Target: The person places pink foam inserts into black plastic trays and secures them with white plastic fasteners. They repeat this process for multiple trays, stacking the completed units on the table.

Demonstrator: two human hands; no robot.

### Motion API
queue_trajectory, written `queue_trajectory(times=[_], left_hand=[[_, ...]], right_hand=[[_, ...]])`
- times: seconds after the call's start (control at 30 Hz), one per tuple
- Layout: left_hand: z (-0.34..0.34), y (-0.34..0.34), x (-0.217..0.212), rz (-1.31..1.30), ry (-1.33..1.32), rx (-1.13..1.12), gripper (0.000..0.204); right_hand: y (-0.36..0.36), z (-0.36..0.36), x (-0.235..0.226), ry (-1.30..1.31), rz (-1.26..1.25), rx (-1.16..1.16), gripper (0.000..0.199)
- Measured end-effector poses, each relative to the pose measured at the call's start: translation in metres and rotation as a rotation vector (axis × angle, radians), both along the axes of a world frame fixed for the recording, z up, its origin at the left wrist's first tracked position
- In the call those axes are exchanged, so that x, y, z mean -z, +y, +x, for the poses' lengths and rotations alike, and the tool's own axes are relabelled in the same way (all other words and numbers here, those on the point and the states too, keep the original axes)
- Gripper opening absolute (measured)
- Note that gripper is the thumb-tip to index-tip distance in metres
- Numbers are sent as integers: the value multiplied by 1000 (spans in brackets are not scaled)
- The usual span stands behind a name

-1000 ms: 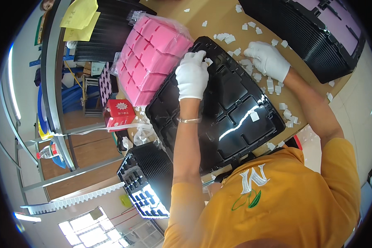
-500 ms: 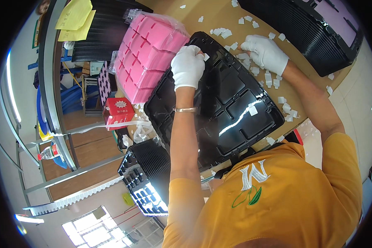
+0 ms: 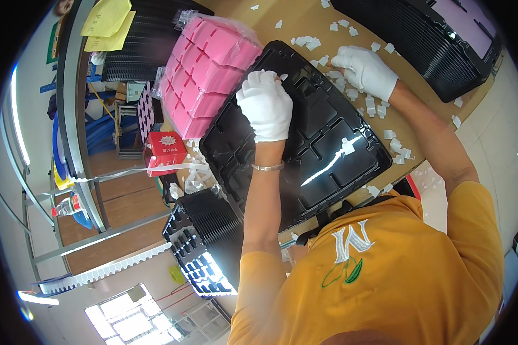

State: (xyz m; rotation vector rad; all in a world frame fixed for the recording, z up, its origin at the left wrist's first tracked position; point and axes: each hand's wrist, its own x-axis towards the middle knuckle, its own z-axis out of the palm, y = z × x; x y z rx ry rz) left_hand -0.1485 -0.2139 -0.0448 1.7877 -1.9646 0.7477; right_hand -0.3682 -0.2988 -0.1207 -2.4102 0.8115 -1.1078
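Observation:
A black moulded plastic tray with several recesses lies on the tan table in front of me. My left hand, in a white glove, rests on the tray's far left part with its fingertips pinching a small white piece near the rim. My right hand, also gloved, reaches among the small white foam pieces scattered beside the tray's far right edge, fingers curled over them. One white piece lies inside the tray.
A wrapped stack of pink foam sheets sits left of the tray. A stack of black trays stands at the far right, another black stack below left. A red box lies near the pink stack.
My left hand has shifted slightly toward me along the tray's left part. My right hand stays among the white pieces by the tray's far edge.

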Motion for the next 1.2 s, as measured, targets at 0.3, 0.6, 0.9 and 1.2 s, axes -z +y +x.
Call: queue_trajectory(times=[0.3,0.6,0.9,1.2], left_hand=[[17,-11,-19,195,350,7,10],[15,-32,-16,439,100,-94,13],[18,-45,-18,534,359,-213,37],[6,-35,-8,388,326,-275,40]], right_hand=[[-1,0,5,-19,-7,-1,19],[-3,1,5,-30,-22,-3,18],[-1,2,5,-20,-34,5,19],[-2,0,-1,52,21,9,17]])
